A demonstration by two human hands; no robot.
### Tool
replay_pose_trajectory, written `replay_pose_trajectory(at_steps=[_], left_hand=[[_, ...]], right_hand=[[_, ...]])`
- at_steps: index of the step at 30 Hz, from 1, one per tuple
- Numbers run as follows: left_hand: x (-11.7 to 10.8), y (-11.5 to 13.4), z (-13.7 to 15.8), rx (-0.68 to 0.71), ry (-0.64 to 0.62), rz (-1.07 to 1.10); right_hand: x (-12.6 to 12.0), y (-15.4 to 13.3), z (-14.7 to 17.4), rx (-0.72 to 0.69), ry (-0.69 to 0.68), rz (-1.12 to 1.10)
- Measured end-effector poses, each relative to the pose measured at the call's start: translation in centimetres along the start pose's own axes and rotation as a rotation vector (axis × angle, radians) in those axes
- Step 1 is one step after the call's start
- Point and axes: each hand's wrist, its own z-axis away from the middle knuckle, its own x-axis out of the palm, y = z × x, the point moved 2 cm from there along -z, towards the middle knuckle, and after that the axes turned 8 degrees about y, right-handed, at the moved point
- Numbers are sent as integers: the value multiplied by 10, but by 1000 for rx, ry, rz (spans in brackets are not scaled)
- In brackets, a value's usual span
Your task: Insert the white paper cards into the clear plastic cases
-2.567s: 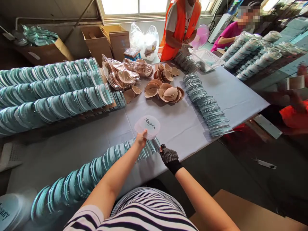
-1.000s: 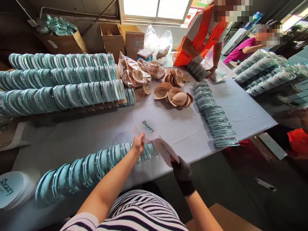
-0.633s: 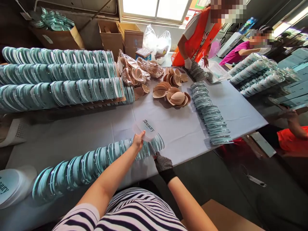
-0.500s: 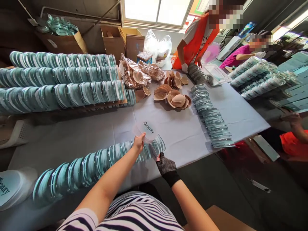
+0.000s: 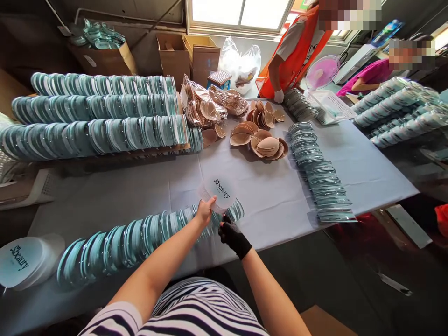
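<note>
My left hand point(image 5: 206, 209) grips a small stack of translucent rounded sheets point(image 5: 221, 189), the top one printed "beauty" in black. Its thumb lies on the upper face of the stack. Just below the sheets is my right hand point(image 5: 231, 237), in a black fingerless glove, with curled fingers close to the right end of a row of teal-edged clear discs point(image 5: 136, 238). What those fingers hold, if anything, is hidden. This row stands on edge along the near side of the white-covered table point(image 5: 185, 179), partly behind my left forearm.
More printed sheets point(image 5: 24, 263) lie at the far left. Rows of discs point(image 5: 94, 135) are stacked behind on the left, and another row point(image 5: 322, 177) runs down the right. Beige cup-shaped pieces point(image 5: 268, 145) sit mid-table. A person in an orange vest point(image 5: 297, 51) stands across the table.
My right hand has shifted left and up toward the sheets, and its fingers have curled. My left hand still holds the stack. The whole view has turned slightly left.
</note>
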Motion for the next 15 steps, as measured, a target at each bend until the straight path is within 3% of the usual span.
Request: replay_pose_trajectory(at_steps=[3, 5, 7, 10, 12, 15], left_hand=[[1, -3, 1, -12, -7, -35], [5, -2, 2, 16, -10, -22], [8, 0, 3, 55, 6, 3], [9, 4, 12, 53, 19, 12], [5, 6, 23, 27, 9, 16], [-8, 7, 41, 20, 8, 3]], right_hand=[[-2, -5, 1, 118, -233, -293], [-16, -10, 2, 129, -254, -200], [-39, -17, 1, 61, -115, 3], [-76, -41, -3, -187, 334, 88], [-87, -59, -3, -334, 535, 108], [-73, -81, 9, -549, 588, 210]])
